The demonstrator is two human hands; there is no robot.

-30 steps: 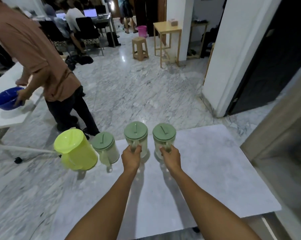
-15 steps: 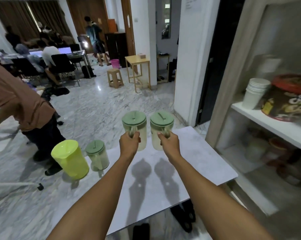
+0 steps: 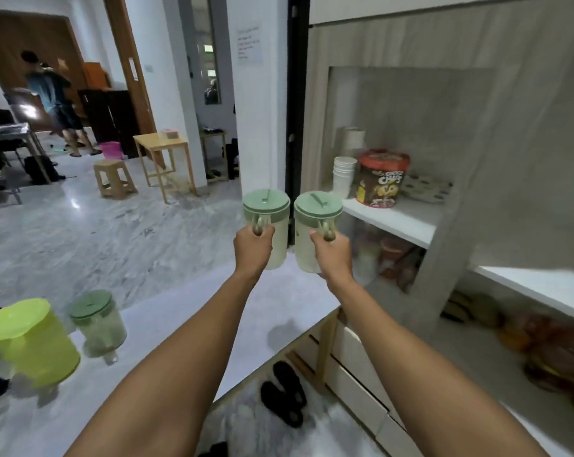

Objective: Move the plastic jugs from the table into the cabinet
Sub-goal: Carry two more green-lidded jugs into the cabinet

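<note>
Marble flooring runs through an open room, with a pale table [image 3: 186,324] in the foreground and an open-fronted cabinet [image 3: 450,245] just beside its right end. All positions below are taken from that cabinet.

Left hand [image 3: 253,249]: clenched round the handle of a pale jug with a green lid [image 3: 266,225], held upright in the air, clear of the table and left of the cabinet's front edge. Right hand [image 3: 332,253]: likewise closed on the handle of a second green-lidded jug [image 3: 313,232], nearer the cabinet and level with its upper shelf [image 3: 394,219]. The two jugs hang side by side, close but apparently not touching. Judgement: both are carried by the handles and kept upright so that each can be set straight down on a shelf.

That shelf already bears a stack of white cups [image 3: 343,176] and a cereal tub [image 3: 381,179]; bare space appears in front of them.

Two items stand on the table, well away from the cabinet: a third green-lidded jug [image 3: 97,328] and a yellow-green jug [image 3: 28,341], neither yet moved.

Not determinable: contents of the lower compartments, which are blurred; whether the jugs hold anything; the yellow-green jug's left side, cut off by the frame edge. Fingers are hidden behind the handles.
</note>
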